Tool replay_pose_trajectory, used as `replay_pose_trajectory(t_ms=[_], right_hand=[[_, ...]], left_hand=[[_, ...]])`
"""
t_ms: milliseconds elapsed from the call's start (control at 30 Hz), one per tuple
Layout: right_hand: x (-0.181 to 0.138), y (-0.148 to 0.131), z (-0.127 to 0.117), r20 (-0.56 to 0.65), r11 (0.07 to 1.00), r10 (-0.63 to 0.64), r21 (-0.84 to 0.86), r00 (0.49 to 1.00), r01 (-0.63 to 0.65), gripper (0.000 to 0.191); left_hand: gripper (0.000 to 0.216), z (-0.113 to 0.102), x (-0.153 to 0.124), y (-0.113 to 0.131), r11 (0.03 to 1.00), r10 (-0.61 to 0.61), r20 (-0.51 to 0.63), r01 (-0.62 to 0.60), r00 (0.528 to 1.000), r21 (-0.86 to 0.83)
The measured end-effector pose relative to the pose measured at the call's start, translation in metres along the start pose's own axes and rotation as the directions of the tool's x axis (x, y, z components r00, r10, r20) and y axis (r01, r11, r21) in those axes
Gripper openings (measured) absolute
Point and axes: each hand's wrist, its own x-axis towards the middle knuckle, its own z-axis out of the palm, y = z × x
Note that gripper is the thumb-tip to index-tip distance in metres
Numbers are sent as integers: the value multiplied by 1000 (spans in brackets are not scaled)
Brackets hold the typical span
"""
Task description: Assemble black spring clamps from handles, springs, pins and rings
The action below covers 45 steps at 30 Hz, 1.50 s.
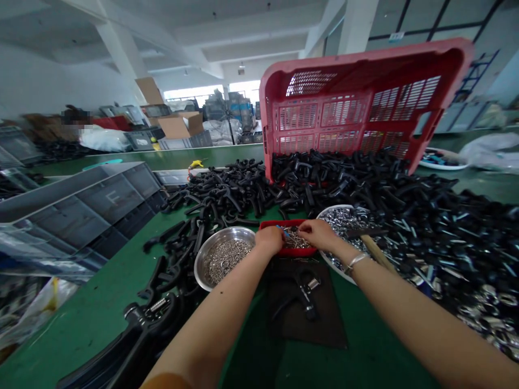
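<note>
My left hand [270, 238] is closed at the left end of a small red tray [298, 252]. A bit of blue shows at its fingertips, too small to name. Over the right part of the tray, my right hand [318, 233] has its fingers pinched together among thin metal pins [292, 237]; whatever they grip is hidden. Below the tray, a black handle-shaped part [300, 286] with a coil spring [313, 283] and a round knob lies on a dark mat [320, 329]. Neither hand touches it.
A steel bowl [201, 265] of small metal pieces stands left. Right are a white bowl [328, 260] of shiny parts and a wooden-handled hammer [378, 253]. Black parts [235, 189] heap behind, spilling from a tipped red crate [367, 51]. Grey bins [81, 210] stand left.
</note>
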Motion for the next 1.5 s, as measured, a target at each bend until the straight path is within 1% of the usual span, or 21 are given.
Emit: replay_pose_trajectory(t_ms=[67,167,267,367,467,533,567,633,667,700,733,833,900,967,1033,1133,1233,1400,1500], right_hand=[[-11,1,-1,-14,996,-1,92,1000,3,21],[-38,3,-4,9,979,-20,202,1000,17,25],[-71,5,-5,42,966,-43,257,998,31,19],[-94,7,-3,55,975,-37,220,998,24,16],[-105,7,1,45,992,-27,126,999,22,16],[-107,6,3,31,996,-19,89,999,16,16],[-108,5,4,25,997,-17,82,1000,15,17],[-108,5,5,19,997,-30,71,999,28,18],[-108,4,6,16,997,-41,60,999,40,18],[-108,4,7,12,998,-52,45,999,52,18],[-108,3,7,9,998,-62,26,998,61,18],[-107,-2,8,10,993,-82,-84,997,83,18],[-107,-5,9,19,976,-98,-196,995,100,17],[-109,-6,14,16,955,-107,-277,994,108,19],[-114,-3,21,-9,951,-132,-285,991,124,22],[-125,4,32,-93,948,-195,-272,976,163,29],[-135,7,38,-152,950,-202,-272,968,155,34],[-137,5,36,-152,961,-190,-229,970,153,35],[-137,3,37,-159,962,-189,-229,969,150,35]], left_hand=[[13,4,2,-1,1000,8,-12,-8,1000,-24],[14,7,-1,-4,996,12,-71,-19,997,-87],[17,6,-7,-6,983,6,-149,-33,989,-178],[15,7,-14,-6,956,7,-202,-66,979,-285],[12,13,-27,-5,922,14,-223,-99,975,-374],[11,19,-38,-4,860,1,-199,-102,980,-500],[13,22,-45,-3,801,-3,-174,-102,985,-590],[23,26,-57,-3,638,12,-113,-95,994,-764],[27,28,-63,-3,569,30,-85,-87,996,-818],[28,29,-68,-2,533,50,-62,-79,997,-842],[27,30,-72,-2,518,66,-40,-68,997,-853],[19,33,-80,-2,541,74,18,-25,997,-841],[16,35,-82,-3,596,79,17,-34,997,-802],[15,35,-84,-3,695,105,-15,-84,994,-714],[15,35,-85,-3,799,145,-72,-160,987,-580],[18,33,-88,-1,887,182,-144,-226,973,-404],[19,33,-90,1,921,188,-159,-230,969,-314],[18,39,-94,2,942,205,-181,-244,962,-229],[17,43,-99,3,946,261,-194,-290,946,-143]])
